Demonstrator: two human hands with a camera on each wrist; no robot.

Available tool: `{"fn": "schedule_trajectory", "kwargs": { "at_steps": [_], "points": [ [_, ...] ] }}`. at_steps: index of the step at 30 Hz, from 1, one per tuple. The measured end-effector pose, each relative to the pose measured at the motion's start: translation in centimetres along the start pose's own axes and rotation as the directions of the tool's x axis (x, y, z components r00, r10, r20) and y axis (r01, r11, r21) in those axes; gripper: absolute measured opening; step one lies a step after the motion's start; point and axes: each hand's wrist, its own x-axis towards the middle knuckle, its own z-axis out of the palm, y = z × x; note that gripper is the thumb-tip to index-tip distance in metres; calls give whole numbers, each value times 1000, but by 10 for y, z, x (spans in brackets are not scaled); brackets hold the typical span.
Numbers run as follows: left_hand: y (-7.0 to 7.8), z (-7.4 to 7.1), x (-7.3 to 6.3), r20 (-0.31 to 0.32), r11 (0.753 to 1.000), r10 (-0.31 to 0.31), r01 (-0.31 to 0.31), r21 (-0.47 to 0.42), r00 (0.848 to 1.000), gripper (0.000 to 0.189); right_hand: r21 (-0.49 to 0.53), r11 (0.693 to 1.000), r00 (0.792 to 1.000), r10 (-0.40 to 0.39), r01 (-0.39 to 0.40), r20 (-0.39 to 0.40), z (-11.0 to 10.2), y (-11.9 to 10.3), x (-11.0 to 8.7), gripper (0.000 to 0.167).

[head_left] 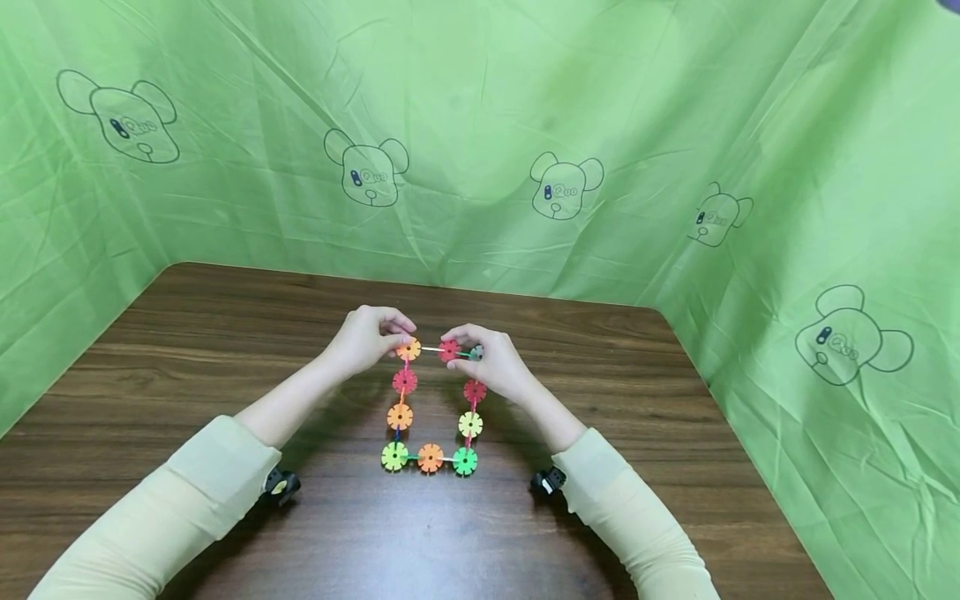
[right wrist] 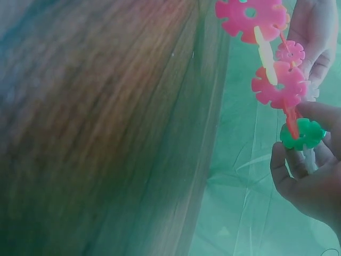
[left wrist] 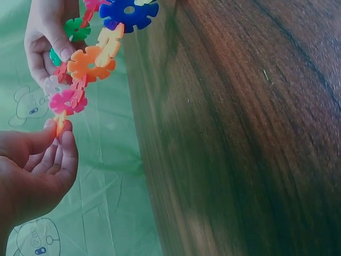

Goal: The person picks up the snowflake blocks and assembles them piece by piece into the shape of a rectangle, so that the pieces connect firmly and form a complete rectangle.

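Slotted plastic snowflake discs, linked edge to edge, form a rectangular frame above the table. At its top left corner my left hand [head_left: 363,340] pinches an orange disc [head_left: 408,348] between thumb and fingertips; the left wrist view shows this orange disc [left wrist: 60,125] edge-on. My right hand [head_left: 495,362] grips the top right corner, its fingers around a green disc [right wrist: 302,134]. Between the hands lies a red disc [head_left: 449,351], close to the right fingertips. The lower side has a yellow-green disc [head_left: 394,457], an orange disc [head_left: 431,458] and a green disc [head_left: 465,461].
A dark wood-grain table [head_left: 337,533] spreads under both arms. Green cloth [head_left: 465,92] printed with bear-head outlines rises behind the table and along its sides. Small black wrist devices [head_left: 281,486] sit at both cuffs.
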Motion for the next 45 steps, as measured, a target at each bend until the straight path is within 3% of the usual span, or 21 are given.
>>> {"fn": "schedule_trajectory", "kwargs": {
  "at_steps": [12,19,33,40,45],
  "points": [
    [3,2,0,-12,999,32,-32,20,999,9,19,1000,999,-9,8,36,-1,-2,1,28],
    [6,4,-1,-40,993,93,-90,72,995,7,49,997,998,-59,60,-18,-1,-3,2,20],
    [8,20,-8,-197,986,164,-155,62,967,4,132,991,995,-21,33,-93,-5,-10,0,18],
    [6,26,-10,-230,986,166,-159,47,959,5,80,995,995,-54,60,-79,-4,-7,-3,13],
    [6,24,-8,-213,990,142,-136,46,967,8,18,992,989,-122,124,-85,-3,-6,-4,15]
  ]
}}
